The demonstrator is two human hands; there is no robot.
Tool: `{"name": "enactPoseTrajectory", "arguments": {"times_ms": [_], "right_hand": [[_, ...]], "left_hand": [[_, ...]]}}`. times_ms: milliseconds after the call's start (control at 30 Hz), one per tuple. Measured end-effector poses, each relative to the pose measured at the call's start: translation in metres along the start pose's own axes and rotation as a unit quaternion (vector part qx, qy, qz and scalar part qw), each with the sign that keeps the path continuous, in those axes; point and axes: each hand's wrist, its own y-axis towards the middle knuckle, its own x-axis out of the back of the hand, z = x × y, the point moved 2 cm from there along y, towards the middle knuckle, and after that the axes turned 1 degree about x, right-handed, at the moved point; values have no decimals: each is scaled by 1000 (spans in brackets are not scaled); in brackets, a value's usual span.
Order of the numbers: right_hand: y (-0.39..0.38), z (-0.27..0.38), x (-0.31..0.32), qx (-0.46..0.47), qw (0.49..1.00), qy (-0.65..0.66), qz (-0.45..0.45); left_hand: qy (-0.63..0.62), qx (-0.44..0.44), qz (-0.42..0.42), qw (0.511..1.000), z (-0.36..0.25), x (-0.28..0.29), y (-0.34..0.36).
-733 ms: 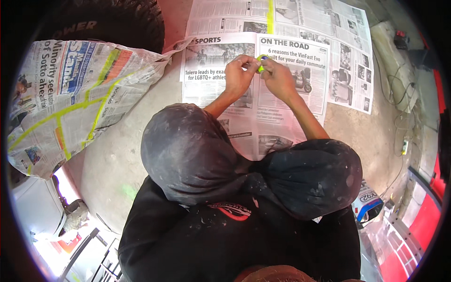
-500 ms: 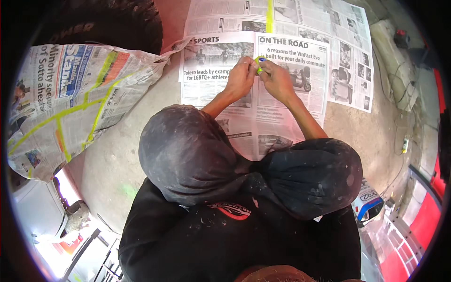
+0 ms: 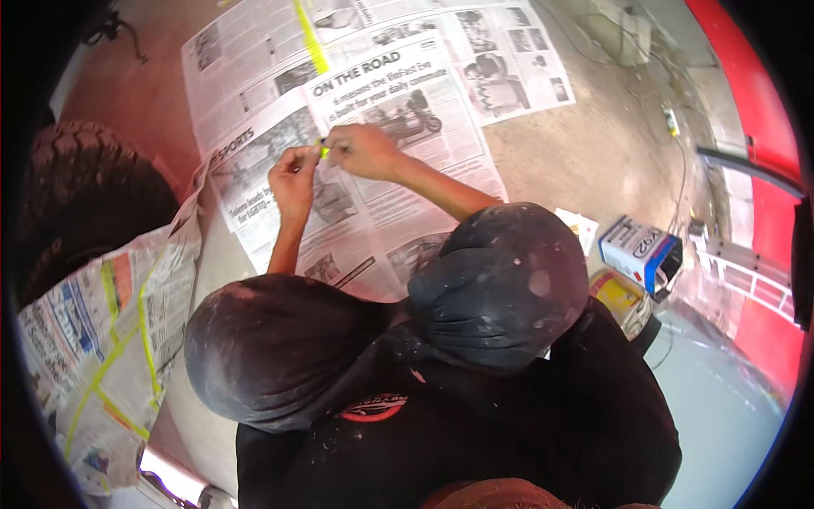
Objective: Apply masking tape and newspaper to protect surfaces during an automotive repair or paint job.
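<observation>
In front of my knees, my left hand (image 3: 294, 174) and my right hand (image 3: 363, 151) meet over an open newspaper sheet (image 3: 381, 208). Both hands are closed, fingertips pinching a small piece of bright yellow-green tape (image 3: 324, 151) between them. A dark blue bit shows at its upper side; the fingers hide much of it. The sheet beneath overlaps a farther newspaper sheet (image 3: 530, 89) spread on the floor. A strip of yellow tape (image 3: 311, 38) runs along that farther sheet toward my hands.
At the left a large black tyre (image 3: 102, 174) stands beside a newspaper cover (image 3: 119, 339) crossed with yellow tape. To the right are a rectangular white-and-blue can (image 3: 632, 246), a yellow-labelled container (image 3: 619, 297) and a white ladder (image 3: 750, 284). A cable lies on the concrete floor.
The view has swung, so the newspapers and my hands sit farther left and tilted, and more of the cans shows. My hands still pinch the tape.
</observation>
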Motion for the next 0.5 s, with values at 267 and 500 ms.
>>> {"name": "enactPoseTrajectory", "arguments": {"times_ms": [267, 500], "right_hand": [[-5, 3, 4, -39, 999, -25, 20], [5, -3, 4, -3, 991, -128, 40]], "left_hand": [[98, -20, 30, 994, -12, 0, 1], [145, -70, -31, 986, -22, -7, -5]]}}
